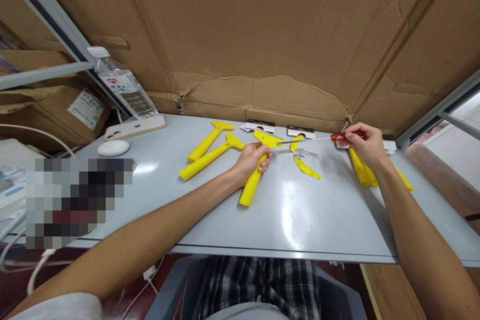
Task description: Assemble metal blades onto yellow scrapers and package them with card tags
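Note:
My left hand (253,162) is wrapped round the handle of a yellow plastic scraper (250,187), its wide head pointing away from me. In my right hand (365,145) is a screwdriver (339,137) with a red translucent handle. Its long thin shaft reaches left, and the tip is at the right end of the scraper's head; whether it sits in a screw is too small to tell. Just right of the head lie two small yellow pieces (307,169), with small screws (299,156) and a clear plastic bag (313,154) between them.
Two more yellow scrapers (212,160) lie left of my left hand. Yellow handles (362,170) rest under my right forearm. Packaged blades (258,125) line the back by the cardboard wall (262,95). A bottle (123,85), a phone (137,127) and a white case (113,148) are at left.

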`<state>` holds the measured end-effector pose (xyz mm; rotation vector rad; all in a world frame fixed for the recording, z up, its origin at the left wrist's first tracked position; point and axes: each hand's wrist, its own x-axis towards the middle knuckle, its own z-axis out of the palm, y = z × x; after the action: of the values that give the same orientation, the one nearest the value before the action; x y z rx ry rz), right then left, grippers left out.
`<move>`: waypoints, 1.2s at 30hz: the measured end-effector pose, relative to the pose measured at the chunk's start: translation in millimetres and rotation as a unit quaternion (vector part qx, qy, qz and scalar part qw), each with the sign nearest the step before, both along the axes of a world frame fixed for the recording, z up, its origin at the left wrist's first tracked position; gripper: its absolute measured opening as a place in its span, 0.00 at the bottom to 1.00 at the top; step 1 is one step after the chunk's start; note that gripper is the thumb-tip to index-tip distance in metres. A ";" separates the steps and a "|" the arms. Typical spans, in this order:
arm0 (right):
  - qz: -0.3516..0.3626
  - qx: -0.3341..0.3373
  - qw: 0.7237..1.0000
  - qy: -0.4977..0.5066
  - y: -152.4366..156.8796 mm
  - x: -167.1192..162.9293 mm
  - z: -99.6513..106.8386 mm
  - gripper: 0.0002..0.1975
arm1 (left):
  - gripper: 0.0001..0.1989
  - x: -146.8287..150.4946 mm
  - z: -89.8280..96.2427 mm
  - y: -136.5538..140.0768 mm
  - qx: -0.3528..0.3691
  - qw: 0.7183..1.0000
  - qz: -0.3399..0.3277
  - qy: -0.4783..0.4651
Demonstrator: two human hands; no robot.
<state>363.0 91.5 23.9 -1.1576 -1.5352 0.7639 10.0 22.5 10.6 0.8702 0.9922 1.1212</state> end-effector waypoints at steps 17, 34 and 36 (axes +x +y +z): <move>0.008 -0.004 1.000 0.007 0.6 -0.8 -1.5 0.18 | 0.07 -0.5 1.8 1.4 -0.025 0.999 -0.002 -0.025; -0.005 -0.012 0.999 0.038 4.8 3.0 -5.1 0.18 | 0.07 -3.0 -8.1 9.2 -0.023 0.999 0.008 -0.047; -0.002 -0.010 1.000 0.030 5.3 3.0 -5.5 0.17 | 0.07 -3.1 -7.9 8.9 -0.023 0.999 0.008 -0.046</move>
<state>366.0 96.8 18.4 -1.1432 -1.4787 0.8058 6.9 31.4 2.8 0.7682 0.9467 1.1387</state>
